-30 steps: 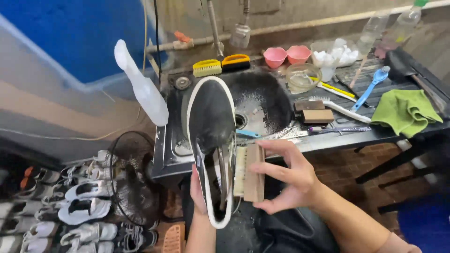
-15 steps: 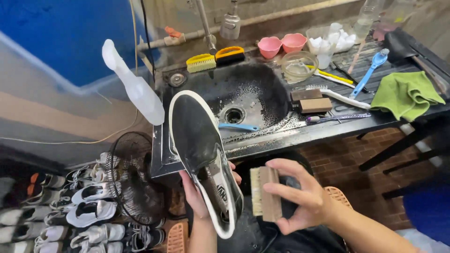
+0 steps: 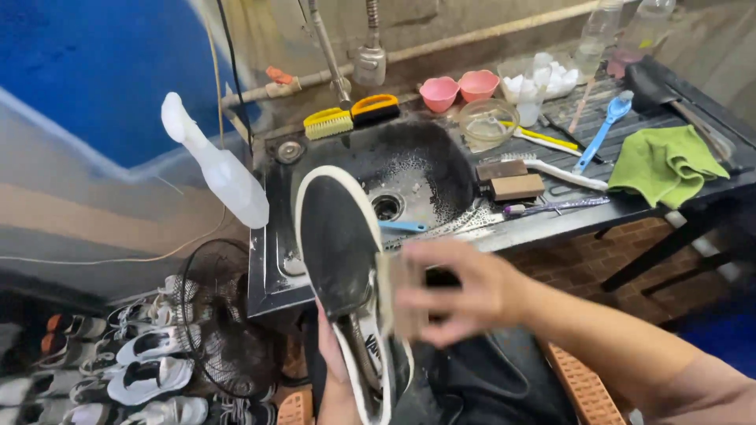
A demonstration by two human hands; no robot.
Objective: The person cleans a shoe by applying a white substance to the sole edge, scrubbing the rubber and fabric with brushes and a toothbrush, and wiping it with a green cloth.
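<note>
From my remote seat the scene reads moderately bright, with soft, even light and no hard shadows. The wet sink basin (image 3: 425,169) throws small specks of glare off its dark metal, and the white spray bottle (image 3: 216,165) on the left nearly blows out. My right hand (image 3: 465,291) and the brush (image 3: 398,295) it grips are smeared with motion blur, edges lost. The shoe (image 3: 339,260) stays fairly sharp. Below the counter, near right, it falls dim and murky. The far wall looks soft, and straight lines bend slightly towards the frame edges.

The sink basin (image 3: 425,169) lies open beyond the shoe (image 3: 339,260). Brushes (image 3: 350,116), bowls (image 3: 459,88) and a green cloth (image 3: 665,161) crowd the tabletop (image 3: 551,224) to the right.
</note>
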